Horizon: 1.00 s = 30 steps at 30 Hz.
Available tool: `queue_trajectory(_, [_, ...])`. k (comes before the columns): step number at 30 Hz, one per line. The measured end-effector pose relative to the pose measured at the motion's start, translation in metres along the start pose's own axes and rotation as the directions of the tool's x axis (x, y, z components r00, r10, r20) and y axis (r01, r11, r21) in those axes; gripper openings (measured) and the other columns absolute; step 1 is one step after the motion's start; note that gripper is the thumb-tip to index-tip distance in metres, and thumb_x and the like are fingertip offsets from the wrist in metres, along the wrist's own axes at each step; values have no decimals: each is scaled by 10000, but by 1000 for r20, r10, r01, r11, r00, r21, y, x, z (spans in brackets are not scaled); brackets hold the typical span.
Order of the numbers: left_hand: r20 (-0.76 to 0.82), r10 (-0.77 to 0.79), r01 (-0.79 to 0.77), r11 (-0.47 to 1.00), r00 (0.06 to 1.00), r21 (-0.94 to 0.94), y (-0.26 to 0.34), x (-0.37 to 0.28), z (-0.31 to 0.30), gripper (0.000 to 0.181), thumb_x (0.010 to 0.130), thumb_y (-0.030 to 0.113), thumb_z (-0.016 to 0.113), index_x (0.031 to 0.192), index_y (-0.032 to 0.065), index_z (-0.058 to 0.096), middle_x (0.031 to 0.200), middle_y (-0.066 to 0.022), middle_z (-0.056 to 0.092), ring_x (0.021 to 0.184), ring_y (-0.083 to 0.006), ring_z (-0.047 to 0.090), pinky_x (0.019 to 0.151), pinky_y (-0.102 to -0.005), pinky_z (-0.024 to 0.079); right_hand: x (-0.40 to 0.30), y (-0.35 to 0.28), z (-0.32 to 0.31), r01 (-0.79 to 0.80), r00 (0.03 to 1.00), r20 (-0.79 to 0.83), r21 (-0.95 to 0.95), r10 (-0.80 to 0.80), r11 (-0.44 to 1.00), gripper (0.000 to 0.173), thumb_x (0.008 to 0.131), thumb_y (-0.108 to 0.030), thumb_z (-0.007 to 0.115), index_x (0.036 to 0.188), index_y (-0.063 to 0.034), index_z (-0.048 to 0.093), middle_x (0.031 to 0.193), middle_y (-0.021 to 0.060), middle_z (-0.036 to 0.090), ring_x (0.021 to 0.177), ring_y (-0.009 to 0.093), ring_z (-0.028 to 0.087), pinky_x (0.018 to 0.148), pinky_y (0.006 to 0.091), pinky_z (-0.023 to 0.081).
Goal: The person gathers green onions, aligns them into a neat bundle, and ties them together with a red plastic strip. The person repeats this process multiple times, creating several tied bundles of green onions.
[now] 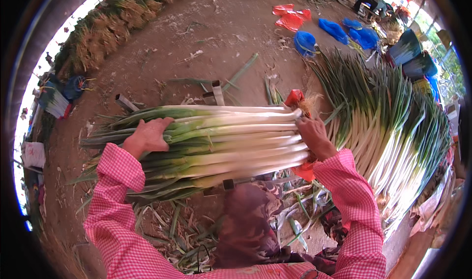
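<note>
A wide layer of long scallions [236, 142] lies crosswise before me, green leaves to the left and white shanks to the right. It rests over a metal frame [218, 92] whose square tube ends stick out. My left hand [149, 137] grips stalks at the green part, thumb and forefinger spread around them; its other fingers are hidden. At the root end, my right hand [313, 135] holds the tip of an upper stalk, beside a tuft of brown roots [311, 104]. Red plastic [304, 171] shows beneath the shank ends.
A large heap of scallions [383, 139] lies close on the right. Blue plastic bundles [305, 43] and red bags [291, 17] are on the dirt floor ahead. Rooted bundles [107, 32] line the far left. Trimmed leaves [177, 223] litter the ground around my leg [247, 220].
</note>
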State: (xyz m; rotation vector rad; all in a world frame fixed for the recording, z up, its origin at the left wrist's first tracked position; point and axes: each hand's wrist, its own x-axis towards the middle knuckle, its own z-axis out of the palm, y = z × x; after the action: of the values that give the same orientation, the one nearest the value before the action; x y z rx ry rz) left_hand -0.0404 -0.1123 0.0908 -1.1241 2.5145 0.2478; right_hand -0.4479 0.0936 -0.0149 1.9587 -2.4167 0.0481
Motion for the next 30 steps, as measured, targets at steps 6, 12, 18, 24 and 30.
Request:
queue_trajectory(6, [-73,-2,7,997,997,73,-25,-11,20,669,628,265,666,1246,127,450,1126,-132,561,1112,-324,520,976,-626,281,17,-59,-52,353,935,-138,308,-326,883,513,744,-298,707,1203,-119,561,1189,57,556,1182,191,476,1047,460,214])
queue_trajectory(12, [-258,141,-114,986,956,118,-41,2,36,636,599,222,685,1197,124,492,1053,-115,574,1051,-307,541,974,-529,315,5,-58,25,136,990,9,271,-144,953,520,913,-423,474,1389,-255,351,1427,84,344,1341,259,306,1087,571,138])
queue_trajectory(18, [-389,144,-140,989,910,38,-23,7,34,675,531,141,686,1179,116,502,1039,-114,558,1018,-329,512,916,-454,342,20,-51,47,73,997,-27,363,-67,929,505,922,-429,451,1396,-287,348,1453,91,317,1360,265,277,1085,591,121])
queue_trajectory(24, [-384,291,-388,898,876,-205,-21,11,66,663,695,391,611,1273,76,533,1288,-149,486,1214,-332,389,1061,-433,225,5,-57,62,32,995,-97,499,18,866,436,919,-367,475,1342,-261,454,1397,124,389,1327,302,322,1096,572,147])
queue_trajectory(30, [-382,274,-225,959,882,170,2,27,69,474,802,83,498,1274,117,528,1289,-127,445,1188,-329,392,1033,-476,242,25,-55,58,-8,994,-83,558,66,830,463,883,-353,516,1336,-277,458,1407,86,385,1337,264,308,1122,539,100])
